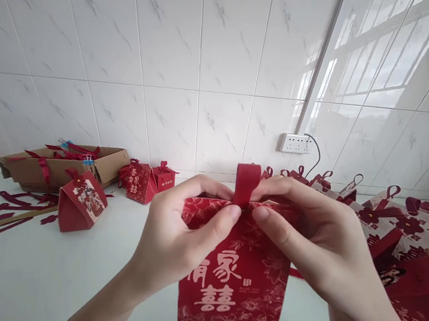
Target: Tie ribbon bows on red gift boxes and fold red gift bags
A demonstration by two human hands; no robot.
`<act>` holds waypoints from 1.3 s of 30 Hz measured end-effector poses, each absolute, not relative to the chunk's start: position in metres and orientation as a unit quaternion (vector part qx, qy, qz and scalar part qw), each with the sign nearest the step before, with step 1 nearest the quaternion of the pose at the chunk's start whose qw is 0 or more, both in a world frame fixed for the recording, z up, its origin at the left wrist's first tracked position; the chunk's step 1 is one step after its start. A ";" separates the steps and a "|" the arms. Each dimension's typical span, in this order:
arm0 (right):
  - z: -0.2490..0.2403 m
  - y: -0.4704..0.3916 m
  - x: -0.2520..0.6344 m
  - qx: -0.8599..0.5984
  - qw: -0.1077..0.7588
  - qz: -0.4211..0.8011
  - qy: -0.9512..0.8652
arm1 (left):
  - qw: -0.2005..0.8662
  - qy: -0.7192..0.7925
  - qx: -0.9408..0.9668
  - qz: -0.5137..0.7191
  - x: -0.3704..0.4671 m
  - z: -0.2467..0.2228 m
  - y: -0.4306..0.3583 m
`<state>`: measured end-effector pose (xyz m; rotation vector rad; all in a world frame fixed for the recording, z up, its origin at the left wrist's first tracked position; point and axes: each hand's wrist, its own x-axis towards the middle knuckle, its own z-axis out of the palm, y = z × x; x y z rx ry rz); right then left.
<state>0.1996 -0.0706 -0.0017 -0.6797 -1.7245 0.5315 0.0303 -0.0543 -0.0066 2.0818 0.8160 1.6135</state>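
A red gift box (241,274) with pale flower patterns and Chinese characters is held up near the middle of the view. A red ribbon loop (247,180) stands upright at its top edge. My left hand (185,230) grips the top edge left of the loop, its thumb on the front face. On the other side of the loop, my right hand (315,237) pinches the same edge, thumb in front and fingers behind. Both thumb tips are close to the base of the loop. The fingertips behind the box are hidden.
At the left, a cardboard box (66,175) holds red ribbons, with a small red box (80,206) in front and loose ribbons (14,205) nearby. Two red boxes (142,182) stand behind. Several red and white boxes (399,227) crowd the right. A power strip (295,144) is on the wall.
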 end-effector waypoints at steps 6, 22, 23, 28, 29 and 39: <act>-0.004 -0.070 0.198 -0.263 0.550 0.312 -0.729 | 0.163 0.297 0.730 0.594 0.029 -0.009 -0.057; -0.007 -0.069 0.199 -0.266 0.552 0.300 -0.731 | 0.177 0.285 0.731 0.594 0.030 -0.009 -0.057; -0.007 -0.069 0.199 -0.264 0.551 0.299 -0.733 | 0.173 0.287 0.728 0.599 0.030 -0.009 -0.057; -0.004 -0.069 0.199 -0.262 0.529 0.312 -0.744 | 0.168 0.288 0.720 0.609 0.030 -0.011 -0.057; -0.004 -0.069 0.199 -0.263 0.530 0.313 -0.743 | 0.171 0.290 0.720 0.606 0.030 -0.011 -0.057; -0.004 -0.075 0.195 -0.265 0.572 0.271 -0.728 | 0.240 0.301 0.706 0.594 0.033 -0.007 -0.063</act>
